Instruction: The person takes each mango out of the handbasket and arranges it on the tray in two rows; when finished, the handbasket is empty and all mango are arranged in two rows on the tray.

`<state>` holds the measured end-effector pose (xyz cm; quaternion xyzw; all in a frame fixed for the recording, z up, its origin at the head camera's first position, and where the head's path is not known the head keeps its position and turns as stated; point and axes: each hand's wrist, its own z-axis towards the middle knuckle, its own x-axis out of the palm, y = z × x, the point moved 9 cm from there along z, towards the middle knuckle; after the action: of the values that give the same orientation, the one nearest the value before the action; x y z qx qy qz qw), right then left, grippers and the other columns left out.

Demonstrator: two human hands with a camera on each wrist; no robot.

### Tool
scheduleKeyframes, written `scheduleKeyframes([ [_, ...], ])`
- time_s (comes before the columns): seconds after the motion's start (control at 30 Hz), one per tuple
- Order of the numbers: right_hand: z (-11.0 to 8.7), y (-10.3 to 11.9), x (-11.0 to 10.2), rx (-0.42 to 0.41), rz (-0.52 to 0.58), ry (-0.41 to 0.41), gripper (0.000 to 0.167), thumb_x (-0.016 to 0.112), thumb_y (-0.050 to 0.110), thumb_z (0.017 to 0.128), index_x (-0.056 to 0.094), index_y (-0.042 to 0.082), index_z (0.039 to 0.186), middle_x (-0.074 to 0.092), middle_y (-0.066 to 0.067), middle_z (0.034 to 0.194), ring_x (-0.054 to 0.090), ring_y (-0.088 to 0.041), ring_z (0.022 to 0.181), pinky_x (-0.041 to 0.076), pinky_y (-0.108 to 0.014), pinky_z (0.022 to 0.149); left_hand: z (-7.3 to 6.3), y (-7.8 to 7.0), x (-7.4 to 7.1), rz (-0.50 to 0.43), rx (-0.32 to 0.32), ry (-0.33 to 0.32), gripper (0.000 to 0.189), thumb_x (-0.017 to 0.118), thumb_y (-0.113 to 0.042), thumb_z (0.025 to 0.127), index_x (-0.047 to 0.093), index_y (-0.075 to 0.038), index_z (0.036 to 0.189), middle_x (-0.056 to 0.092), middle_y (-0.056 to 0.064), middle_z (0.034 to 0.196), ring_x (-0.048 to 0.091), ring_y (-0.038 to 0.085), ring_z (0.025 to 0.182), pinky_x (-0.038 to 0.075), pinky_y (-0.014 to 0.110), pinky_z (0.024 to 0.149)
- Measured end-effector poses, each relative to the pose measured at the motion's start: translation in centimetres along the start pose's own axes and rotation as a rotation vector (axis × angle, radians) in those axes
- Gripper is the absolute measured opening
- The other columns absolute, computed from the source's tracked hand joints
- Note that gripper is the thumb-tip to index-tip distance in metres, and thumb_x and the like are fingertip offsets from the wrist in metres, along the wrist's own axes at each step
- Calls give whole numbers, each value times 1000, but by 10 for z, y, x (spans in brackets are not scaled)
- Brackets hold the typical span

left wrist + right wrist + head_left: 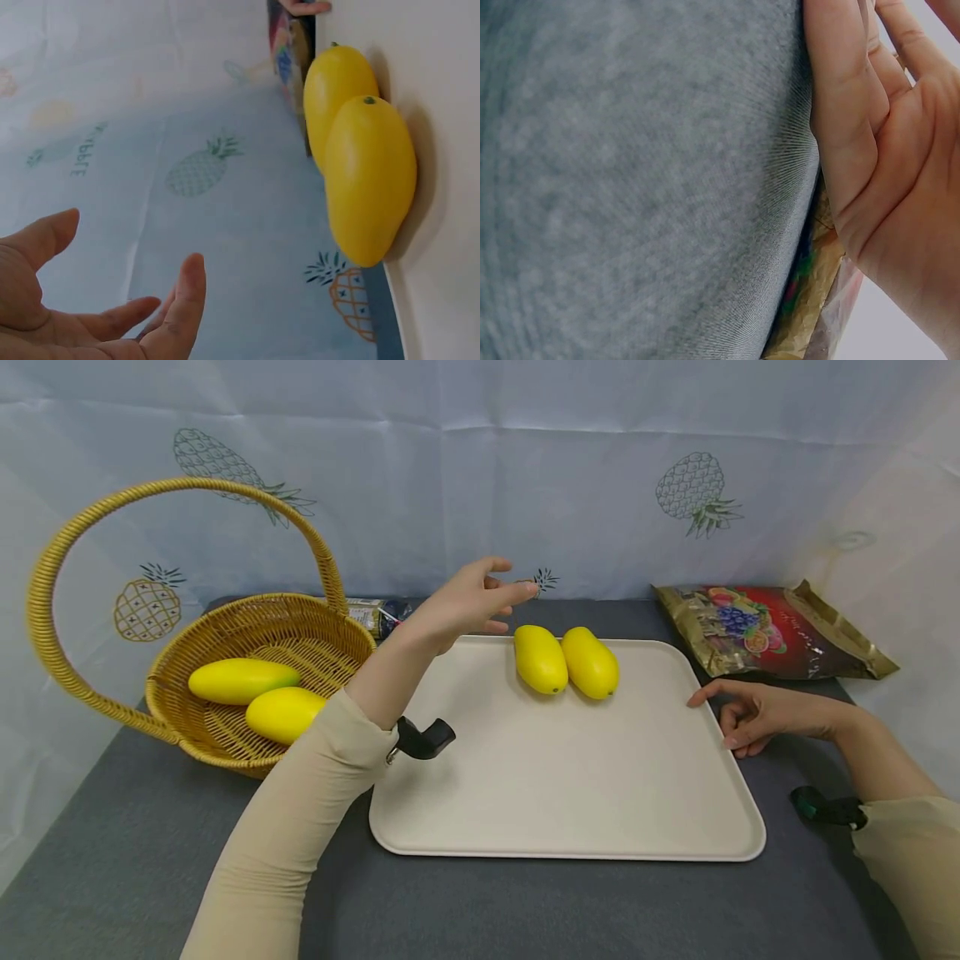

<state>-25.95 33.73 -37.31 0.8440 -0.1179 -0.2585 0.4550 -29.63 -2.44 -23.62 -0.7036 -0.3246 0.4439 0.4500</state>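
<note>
My left hand (474,600) hangs in the air over the tray's back edge, fingers spread and holding nothing. Just to its right, two yellow mangoes (541,660) (590,663) lie side by side on the beige tray (570,777). In the left wrist view the nearer mango (370,180) stands apart from the fingertips (193,271). My right hand (757,718) grips the tray's right rim, with index finger and thumb on it and the other fingers curled below. The right wrist view shows the palm (907,172), while the rim is out of sight there.
A wicker basket (167,693) with a tall handle stands at the left, holding two mangoes (243,682) (283,714). Behind the right hand lies a red and gold fruit packet (772,631). Another packet (367,612) is partly hidden behind the basket. A pineapple-print cloth (480,468) hangs behind.
</note>
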Motion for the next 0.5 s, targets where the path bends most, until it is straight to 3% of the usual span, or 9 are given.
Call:
scheduleKeyframes([
  [0.27, 0, -1, 0, 8, -19, -13, 53, 54, 0, 97, 32, 8, 144, 65, -6, 82, 67, -26, 70, 60, -37, 62, -27, -21, -26, 4, 80, -41, 66, 60, -36, 98, 29, -18, 154, 44, 7, 149, 54, 22, 128, 55, 35, 102],
  [0.5, 1, 0, 1, 10, -16, -15, 53, 54, -1, 97, 33, 8, 144, 66, -5, 82, 67, -25, 70, 60, -37, 62, -48, -25, -56, -4, 118, -84, 61, 56, -33, 100, 31, -16, 153, 43, 9, 150, 51, 23, 132, 51, 36, 108],
])
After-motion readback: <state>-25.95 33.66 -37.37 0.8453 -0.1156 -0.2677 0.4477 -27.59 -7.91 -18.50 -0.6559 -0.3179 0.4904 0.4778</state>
